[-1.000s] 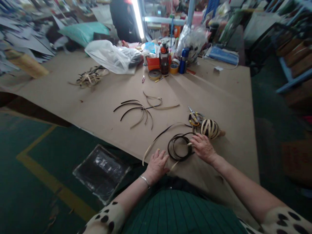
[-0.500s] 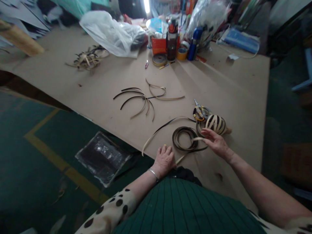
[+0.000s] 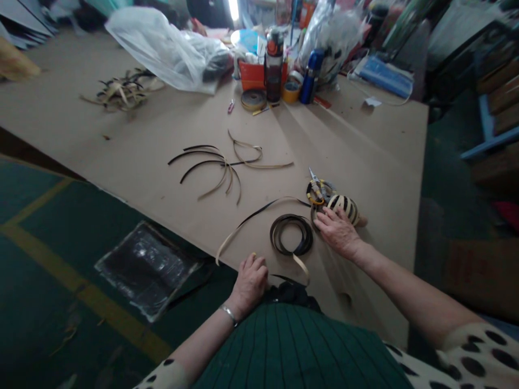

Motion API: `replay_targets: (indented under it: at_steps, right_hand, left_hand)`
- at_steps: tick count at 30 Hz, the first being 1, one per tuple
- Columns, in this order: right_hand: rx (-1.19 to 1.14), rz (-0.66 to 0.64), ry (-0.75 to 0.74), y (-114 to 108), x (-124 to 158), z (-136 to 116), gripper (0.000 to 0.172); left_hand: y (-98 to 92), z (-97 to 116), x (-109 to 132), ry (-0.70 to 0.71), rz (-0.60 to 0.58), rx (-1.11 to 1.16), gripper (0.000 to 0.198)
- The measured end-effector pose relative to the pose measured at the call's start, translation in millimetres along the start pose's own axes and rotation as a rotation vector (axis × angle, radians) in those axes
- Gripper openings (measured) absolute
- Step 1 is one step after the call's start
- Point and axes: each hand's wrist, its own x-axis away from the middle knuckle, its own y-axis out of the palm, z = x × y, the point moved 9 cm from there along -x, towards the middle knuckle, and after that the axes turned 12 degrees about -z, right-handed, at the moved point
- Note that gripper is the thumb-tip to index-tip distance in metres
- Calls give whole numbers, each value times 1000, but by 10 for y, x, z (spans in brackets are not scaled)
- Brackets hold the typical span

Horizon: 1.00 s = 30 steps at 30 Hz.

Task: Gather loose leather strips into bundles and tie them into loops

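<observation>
My left hand (image 3: pixel 250 281) rests at the table's front edge with its fingers curled down; anything under them is hidden. Close to it is the loose end of a dark and pale flat strip (image 3: pixel 300 265), trailing from a coil of strip (image 3: pixel 277 237). My right hand (image 3: pixel 338 232) reaches over a second, smaller coil (image 3: pixel 313 214), fingers extended and partly covering it. Just beyond those fingers lie scissors (image 3: pixel 318 190) with wrapped handles. Beside the same hand sits a rounded form woven from pale and dark strips (image 3: pixel 344 205). One long strip (image 3: pixel 247 219) curves across the table toward the left.
Several cut strips (image 3: pixel 221 162) lie mid-table, with a tangled pile (image 3: pixel 121 93) farther left. At the back stand a dark bottle (image 3: pixel 274 70), a blue flask (image 3: pixel 311 78), tape rolls (image 3: pixel 291 92) and a white plastic bag (image 3: pixel 162 48).
My right hand has let go of the strip end and moved left onto the smaller coil. The released strip now hangs looped in front of the large coil. The view has shifted right.
</observation>
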Motion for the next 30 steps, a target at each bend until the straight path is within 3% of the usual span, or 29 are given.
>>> replay_targets:
  at_steps: [4,9,13,21,26,30]
  right_hand:
    - [110,-72,4,154,-77,148,26]
    - [133,-36,-76,259,-56,389,15]
    - [137,-5,-134,252,-37,457,15]
    - [-137,226,-87,77,172,85,24]
    - [-406,82,-50,184,-103,-331,34]
    - [-439,49,63,200,-502,-370,49]
  left_hand:
    - [-37,-209,306,-62,112,331,20]
    - [54,-568,789,-412,128,755,20]
    - [-62,-734,1269,-556,189,917,23]
    - [-500,-1008,2279,-670,173,994,44]
    - [-539,-1194,2672,-738,226,916,51]
    - [-472,-1256,2854,-742,260,913,45]
